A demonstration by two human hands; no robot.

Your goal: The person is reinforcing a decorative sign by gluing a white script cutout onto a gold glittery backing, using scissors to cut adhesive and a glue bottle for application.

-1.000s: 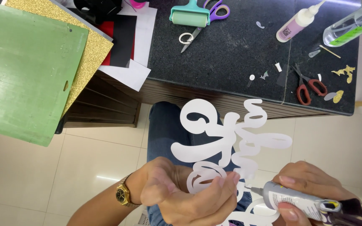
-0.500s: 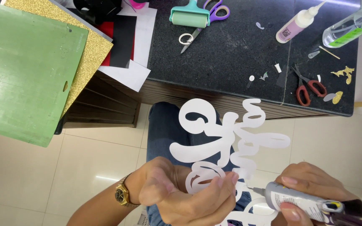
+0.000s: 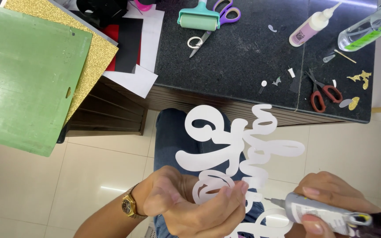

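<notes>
Obs. Left hand (image 3: 190,205) held a white paper script cutout (image 3: 239,145) from below, fingers curled under one of its lower loops, thumb side pinching the paper edge. The cutout stood above the lap, in front of the near edge of the black stone table (image 3: 243,57), not touching it. Right hand (image 3: 336,207) was clenched around a grey glue tube (image 3: 320,211), fine nozzle pointing left at the lower part of the cutout, tip just beside the paper; contact could not be confirmed.

On the table, relative to its near edge: red-handled scissors (image 3: 325,92) close to the edge at right, with small paper scraps (image 3: 276,81) beside them; white glue bottle (image 3: 311,26) and a clear bottle (image 3: 369,26) further back; teal roller (image 3: 199,17) and purple-handled scissors (image 3: 214,22) at the far side. Off the table's left end: green board (image 3: 23,75) over a gold glitter sheet (image 3: 93,48).

Judgement on technique. The thin strokes looked floppy, so the supporting fingers would do best directly behind the stroke being glued. A light squeeze and a narrow bead along the stroke centre should avoid squeeze-out at edges. Keep fingertips off wet glue.
</notes>
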